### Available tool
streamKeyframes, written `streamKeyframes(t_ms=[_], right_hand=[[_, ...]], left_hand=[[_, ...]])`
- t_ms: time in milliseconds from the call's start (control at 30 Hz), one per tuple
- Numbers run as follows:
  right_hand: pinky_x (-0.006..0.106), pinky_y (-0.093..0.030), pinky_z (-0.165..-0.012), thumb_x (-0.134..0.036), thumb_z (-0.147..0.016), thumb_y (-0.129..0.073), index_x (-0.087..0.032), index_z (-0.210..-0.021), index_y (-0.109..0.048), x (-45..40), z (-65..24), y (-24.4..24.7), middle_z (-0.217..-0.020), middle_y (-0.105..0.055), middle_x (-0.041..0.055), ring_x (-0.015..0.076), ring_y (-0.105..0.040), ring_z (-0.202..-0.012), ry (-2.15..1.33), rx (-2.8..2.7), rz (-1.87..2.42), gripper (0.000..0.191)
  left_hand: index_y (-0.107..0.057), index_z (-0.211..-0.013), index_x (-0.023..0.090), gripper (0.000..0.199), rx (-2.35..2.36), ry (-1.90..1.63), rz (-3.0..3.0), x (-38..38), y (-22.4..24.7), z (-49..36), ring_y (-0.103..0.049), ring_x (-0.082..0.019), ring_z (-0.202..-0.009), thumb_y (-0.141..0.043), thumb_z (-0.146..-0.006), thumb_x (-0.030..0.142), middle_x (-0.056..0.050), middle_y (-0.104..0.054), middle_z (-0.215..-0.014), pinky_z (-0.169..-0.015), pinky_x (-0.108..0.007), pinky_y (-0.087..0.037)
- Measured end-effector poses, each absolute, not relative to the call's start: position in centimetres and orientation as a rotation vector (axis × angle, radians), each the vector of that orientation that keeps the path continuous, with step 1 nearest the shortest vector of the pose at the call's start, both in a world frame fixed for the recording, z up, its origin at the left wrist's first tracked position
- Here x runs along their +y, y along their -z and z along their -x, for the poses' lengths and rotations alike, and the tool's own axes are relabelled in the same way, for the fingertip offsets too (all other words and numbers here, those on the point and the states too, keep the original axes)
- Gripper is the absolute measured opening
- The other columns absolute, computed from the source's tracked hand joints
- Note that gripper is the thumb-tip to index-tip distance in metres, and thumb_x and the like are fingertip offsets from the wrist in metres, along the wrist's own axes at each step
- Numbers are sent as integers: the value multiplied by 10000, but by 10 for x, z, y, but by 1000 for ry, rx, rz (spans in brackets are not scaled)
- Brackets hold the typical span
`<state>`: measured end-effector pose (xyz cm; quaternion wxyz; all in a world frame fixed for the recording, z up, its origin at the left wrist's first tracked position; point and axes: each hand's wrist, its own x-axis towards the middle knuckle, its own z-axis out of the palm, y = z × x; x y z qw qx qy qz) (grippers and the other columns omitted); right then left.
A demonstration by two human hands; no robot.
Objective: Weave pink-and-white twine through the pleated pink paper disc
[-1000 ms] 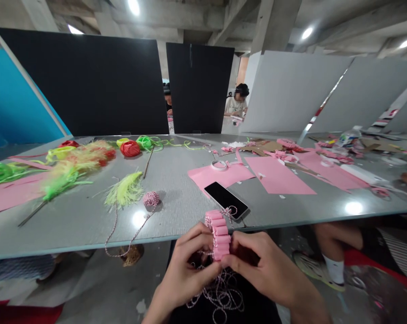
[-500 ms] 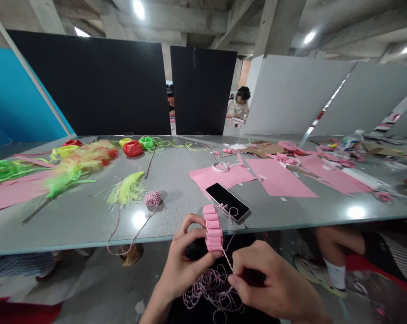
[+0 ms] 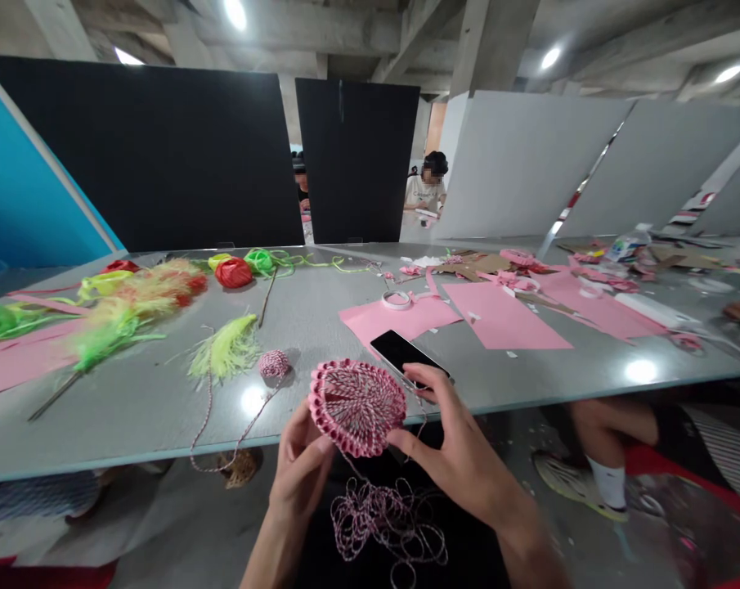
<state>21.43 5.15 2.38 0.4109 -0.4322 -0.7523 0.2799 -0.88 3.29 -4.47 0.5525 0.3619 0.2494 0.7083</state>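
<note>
A round pink disc (image 3: pixel 361 407) with a rim of small rolled paper tubes faces me, pink-and-white twisted cord strung across its face. My left hand (image 3: pixel 302 450) grips its left edge, thumb in front. On the other side, my right hand (image 3: pixel 452 446) has its fingers apart; its thumb tip meets the disc's lower right rim, and its fingertips are over the phone (image 3: pixel 406 353). A loose tangle of the same cord (image 3: pixel 378 519) lies in my lap below the disc. A wound ball of cord (image 3: pixel 274 363) sits on the table, its strand hanging over the edge.
Pink paper sheets (image 3: pixel 508 315) and a white tape ring (image 3: pixel 396 299) lie beyond the phone. Feathery green and orange plumes (image 3: pixel 142 298) and a red yarn bundle (image 3: pixel 233 272) are at left. A clear bottle (image 3: pixel 630 243) stands far right. Black panels (image 3: pixel 149 155) border the back.
The disc has turned from edge-on to face-on. My right hand has let go of the cord strand and moved up to the disc's right side. The view has shifted slightly.
</note>
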Motion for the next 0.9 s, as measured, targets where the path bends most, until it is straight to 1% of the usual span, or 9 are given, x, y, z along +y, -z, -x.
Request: streamKeyframes(t_ms=[67, 133, 267, 400, 533, 600, 667, 767, 900], right_hand=[[535, -573, -1136, -394, -977, -759, -334, -1538, -459, 56, -210, -18, -1560, -565, 101, 303, -631, -1358, -822, -1909, 1059, 638], [505, -609, -1087, -327, -1000, -709, -295, -1466, -546, 60, -207, -14, -1477, -635, 101, 284, -676, -1287, -841, -1891, 1024, 495], [474, -620, -1044, -270, -1011, -660, -251, -1353, -655, 70, -204, -14, -1363, -716, 99, 266, -708, -1212, -754, -1835, 1027, 343], [446, -620, -1038, -319, -994, -722, -262, -1362, -679, 84, -202, -19, -1350, -748, 80, 248, -738, -1165, -816, -1882, 970, 375], [444, -564, -1139, -386, -1086, -567, -264, -1415, -646, 112, -213, -14, -1443, -719, 87, 244, -689, -1324, -823, -1957, 938, 359], [510, -501, -1205, -410, -1073, -570, -238, -1467, -597, 130, -225, -6, -1532, -656, 127, 290, -608, -1437, -602, -1963, 1180, 431], [596, -474, -1207, -421, -987, -688, -198, -1492, -558, 145, -237, 4, -1561, -618, 188, 373, -569, -1470, -405, -1951, 1416, 567], [632, -530, -1111, -346, -950, -694, -149, -1462, -555, 157, -248, 17, -1437, -686, 242, 426, -662, -1341, -359, -1957, 1529, 566], [562, -570, -1048, -297, -1024, -548, -147, -1488, -506, 158, -244, 24, -1305, -750, 216, 380, -733, -1219, -309, -1945, 1574, 489]], left_hand=[[-781, -1326, 282, 531, 546, -1664, -767, 33, 44, 9, -634, -404, -1376, -868, -802, 306, -88, -770, -1374, -1208, -549, -466], [-795, -1310, 266, 529, 476, -1645, -720, 34, 39, 10, -627, -415, -1390, -832, -784, 308, -92, -773, -1381, -1228, -579, -447], [-813, -1273, 200, 512, 405, -1605, -608, 35, 32, 13, -609, -439, -1412, -747, -837, 461, -137, -783, -1350, -1227, -615, -449], [-834, -1181, 253, 346, 525, -1500, -512, 37, 39, 19, -664, -376, -1372, -712, -980, 506, -90, -830, -1244, -1226, -544, -473], [-765, -1344, 282, 393, 417, -1337, -554, 39, 43, 26, -663, -378, -1383, -646, -1046, 510, -105, -790, -1361, -1229, -602, -455], [-750, -1365, 303, 397, 363, -1359, -569, 39, 42, 29, -643, -381, -1408, -602, -1068, 520, -90, -767, -1411, -1233, -629, -443], [-766, -1334, 327, 353, 328, -1421, -562, 39, 42, 32, -621, -370, -1435, -595, -1075, 495, -58, -769, -1414, -1250, -625, -426], [-789, -1292, 338, 319, 309, -1494, -532, 39, 42, 33, -624, -367, -1432, -609, -1067, 476, -37, -785, -1386, -1255, -625, -423], [-807, -1259, 327, 361, 339, -1595, -480, 38, 41, 31, -697, -376, -1333, -610, -1049, 544, -59, -804, -1341, -1211, -664, -462]])
